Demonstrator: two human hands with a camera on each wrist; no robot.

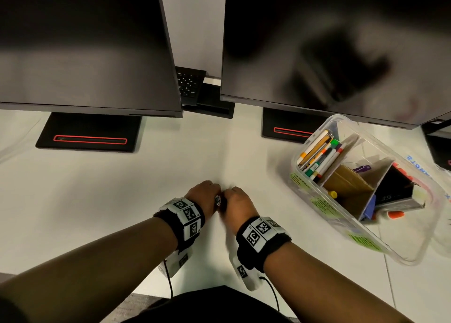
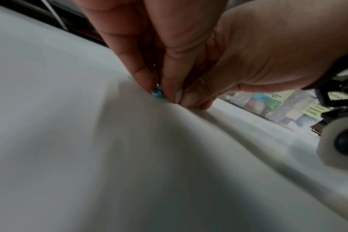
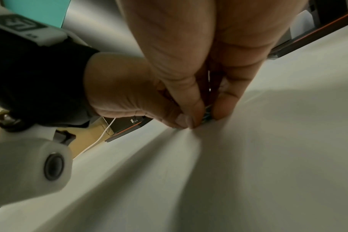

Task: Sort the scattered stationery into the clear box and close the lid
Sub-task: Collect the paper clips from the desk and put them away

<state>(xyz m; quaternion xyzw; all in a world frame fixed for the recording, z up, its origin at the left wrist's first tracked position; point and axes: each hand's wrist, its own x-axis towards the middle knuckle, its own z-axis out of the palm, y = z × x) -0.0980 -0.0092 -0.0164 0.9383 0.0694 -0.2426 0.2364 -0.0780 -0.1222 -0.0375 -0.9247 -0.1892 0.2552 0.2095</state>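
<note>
My left hand (image 1: 207, 194) and right hand (image 1: 235, 204) meet fingertip to fingertip at the middle of the white desk (image 1: 122, 200). Between them is a small blue and silver item (image 1: 218, 200), too small to name. In the left wrist view my left hand (image 2: 159, 91) pinches the blue item (image 2: 158, 93) against the desk. In the right wrist view my right hand (image 3: 207, 117) pinches the same item (image 3: 207, 115). The clear box (image 1: 400, 258) stands open at the right. Cardboard dividers split it, and pens and pencils (image 1: 319, 156) fill its far compartment.
Two dark monitors (image 1: 85, 42) (image 1: 341, 42) hang over the back of the desk on black stands with red stripes (image 1: 90, 139). A black keypad (image 1: 189, 83) sits between them. A clear plastic piece with blue writing (image 1: 424, 166) lies beyond the box. The desk's front edge is near my body.
</note>
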